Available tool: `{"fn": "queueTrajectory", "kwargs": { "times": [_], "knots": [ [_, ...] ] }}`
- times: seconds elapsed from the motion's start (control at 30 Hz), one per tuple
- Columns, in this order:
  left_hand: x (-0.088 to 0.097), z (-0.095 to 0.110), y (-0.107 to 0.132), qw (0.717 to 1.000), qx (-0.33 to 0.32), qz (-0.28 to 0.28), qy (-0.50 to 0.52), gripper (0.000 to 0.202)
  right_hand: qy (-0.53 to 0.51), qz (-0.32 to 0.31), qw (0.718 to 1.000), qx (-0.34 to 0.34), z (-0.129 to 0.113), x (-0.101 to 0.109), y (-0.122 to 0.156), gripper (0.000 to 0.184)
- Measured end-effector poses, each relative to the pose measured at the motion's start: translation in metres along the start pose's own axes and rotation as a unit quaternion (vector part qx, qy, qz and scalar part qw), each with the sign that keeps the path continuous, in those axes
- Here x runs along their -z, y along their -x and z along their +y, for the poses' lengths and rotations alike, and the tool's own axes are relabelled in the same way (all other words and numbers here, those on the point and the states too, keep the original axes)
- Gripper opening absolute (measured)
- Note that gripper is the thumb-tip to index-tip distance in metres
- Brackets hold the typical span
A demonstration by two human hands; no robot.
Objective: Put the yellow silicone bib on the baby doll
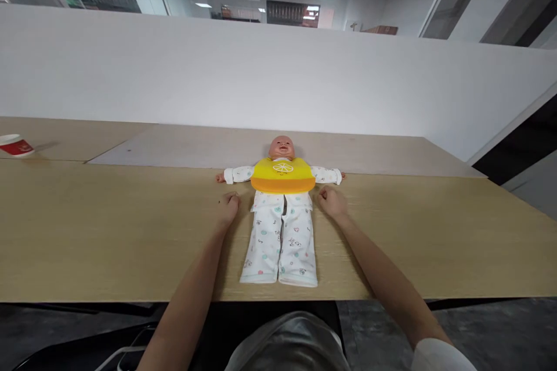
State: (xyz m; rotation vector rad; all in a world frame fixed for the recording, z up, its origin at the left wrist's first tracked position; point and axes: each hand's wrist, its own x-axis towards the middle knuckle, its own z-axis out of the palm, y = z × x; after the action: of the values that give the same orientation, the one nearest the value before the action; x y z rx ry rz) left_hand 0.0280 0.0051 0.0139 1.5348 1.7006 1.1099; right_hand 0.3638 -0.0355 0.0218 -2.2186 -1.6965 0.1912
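A baby doll (282, 147) lies on its back with both arms stretched out sideways. It wears a yellow bib (289, 169) with an orange lower pocket and a citrus-slice print. White patterned pants (261, 246) cover its legs, their cuffs toward me. My left hand (229, 206) rests on the table as a loose fist, beside the doll's hip on the left and apart from it. Closed in the same way, my right hand (332, 202) rests just right of the bib's lower corner. Nothing shows in either hand.
The doll lies on a wooden table (130, 232), whose near edge runs in front of my lap. A grey panel (195, 145) covers the table's back part. At the far left lies a red and white paper cup (16, 145). A white partition (261, 75) rises behind.
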Motion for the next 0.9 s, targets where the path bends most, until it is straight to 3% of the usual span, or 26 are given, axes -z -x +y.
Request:
{"fn": "queueTrajectory", "kwargs": {
  "times": [0.23,0.5,0.9],
  "knots": [
    [0.0033,0.0049,0.0062,0.999,0.018,-0.013,-0.035,0.02,0.001,0.005,1.0,0.003,0.001,0.0015,0.0011,0.023],
    [-0.0005,-0.0036,0.0019,0.999,-0.01,0.0,-0.051,0.02,-0.004,-0.002,1.0,-0.009,-0.0033,0.0072,0.0035,0.023],
    [-0.0004,-0.0008,0.0025,0.999,-0.026,-0.013,-0.017,0.024,-0.002,0.007,1.0,-0.01,0.0,0.0018,0.0004,0.023]
  ]
}}
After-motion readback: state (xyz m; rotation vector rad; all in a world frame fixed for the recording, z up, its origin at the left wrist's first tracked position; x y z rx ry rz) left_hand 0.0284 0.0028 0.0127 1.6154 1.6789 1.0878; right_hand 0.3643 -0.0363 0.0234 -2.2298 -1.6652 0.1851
